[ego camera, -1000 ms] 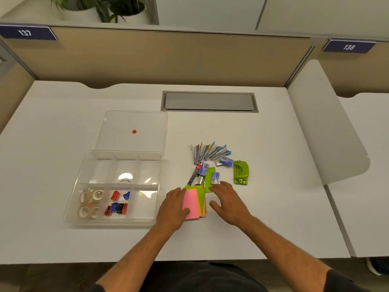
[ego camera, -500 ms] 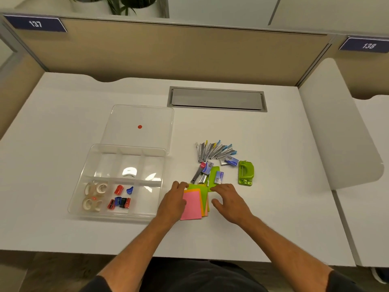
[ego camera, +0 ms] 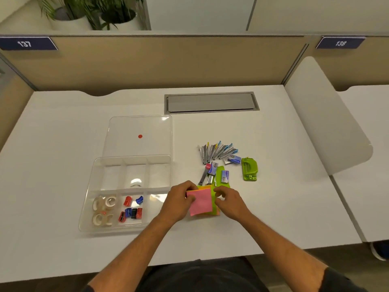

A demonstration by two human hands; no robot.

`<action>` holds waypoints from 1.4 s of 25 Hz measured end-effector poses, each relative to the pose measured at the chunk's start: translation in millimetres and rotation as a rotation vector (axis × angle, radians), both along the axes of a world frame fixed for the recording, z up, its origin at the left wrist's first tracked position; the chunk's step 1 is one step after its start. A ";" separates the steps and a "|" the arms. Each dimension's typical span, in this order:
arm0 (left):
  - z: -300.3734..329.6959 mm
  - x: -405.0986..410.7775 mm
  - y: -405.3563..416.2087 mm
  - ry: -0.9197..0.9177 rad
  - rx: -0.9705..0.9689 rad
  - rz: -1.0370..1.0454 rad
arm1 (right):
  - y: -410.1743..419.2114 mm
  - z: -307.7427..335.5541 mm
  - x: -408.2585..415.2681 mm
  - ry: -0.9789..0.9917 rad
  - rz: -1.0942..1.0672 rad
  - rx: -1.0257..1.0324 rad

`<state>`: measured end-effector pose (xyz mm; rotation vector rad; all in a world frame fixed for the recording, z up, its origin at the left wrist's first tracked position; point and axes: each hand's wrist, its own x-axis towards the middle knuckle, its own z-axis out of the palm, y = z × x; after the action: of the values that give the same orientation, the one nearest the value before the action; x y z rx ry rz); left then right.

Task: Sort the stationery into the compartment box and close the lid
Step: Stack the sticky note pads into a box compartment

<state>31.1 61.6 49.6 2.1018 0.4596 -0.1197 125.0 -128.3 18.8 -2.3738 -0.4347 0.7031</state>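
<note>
Since a second ago both hands went from lying flat over the stack of pink, orange and green square sticky notes (ego camera: 201, 202) to squaring it up and gripping it: left hand (ego camera: 179, 202) curled on its left edge, thumb over the pink top sheet, right hand (ego camera: 228, 202) fingers hooked on the right edge. The stack looked tidier than before, sheets less fanned, still on the white counter (ego camera: 284, 207) just right of the clear plastic compartment box (ego camera: 88, 216)

My read: the notes were next to go in, likely the near-right cell, which looked empty. Near-left cell held the white tape rolls (ego camera: 104, 209), near-middle held the small red, blue and black sharpeners (ego camera: 131, 208), far row looked bare. The clear lid with a red dot (ego camera: 140, 131) lay open flat behind the box, so closing was a long way off

Unsorted, beyond the notes: the fan of metal staplers with coloured ends (ego camera: 216, 151), the small blue staple boxes (ego camera: 224, 177), the green hole punch (ego camera: 249, 169)

Hard to tell:
- whether the stack had left the counter; its underside and side edges were hidden by the hands
- how many sheets or pads were in it
- what the green strip under the staple boxes was
- the glare patch in the far-middle cell, reflection or an object, unclear
</note>
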 end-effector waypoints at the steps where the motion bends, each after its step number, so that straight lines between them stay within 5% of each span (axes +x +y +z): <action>1: 0.5 -0.8 4.6 -0.022 -0.020 0.003 | 1.9 0.4 -3.4 0.038 -0.037 0.019; 8: 5.7 -14.7 24.3 -0.062 -0.093 -0.052 | 18.1 2.1 -35.3 0.260 -0.255 0.145; 12: 16.4 -11.9 34.5 -0.088 -0.121 -0.112 | 26.2 12.9 -38.7 0.590 -0.353 0.446; 19: 15.5 -18.6 42.6 -0.112 -0.166 -0.117 | 37.5 15.1 -50.8 0.489 -0.308 0.463; 28: 17.9 -30.3 56.5 -0.090 -0.178 -0.091 | 57.8 28.1 -59.9 0.708 -0.205 0.536; 35: 16.4 -36.9 66.0 -0.105 -0.176 -0.054 | 67.8 25.8 -58.7 0.386 -0.365 0.407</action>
<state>-5.8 127.6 66.1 1.9376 0.3179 -0.0778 66.3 -60.5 44.6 -1.8130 0.0262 0.7882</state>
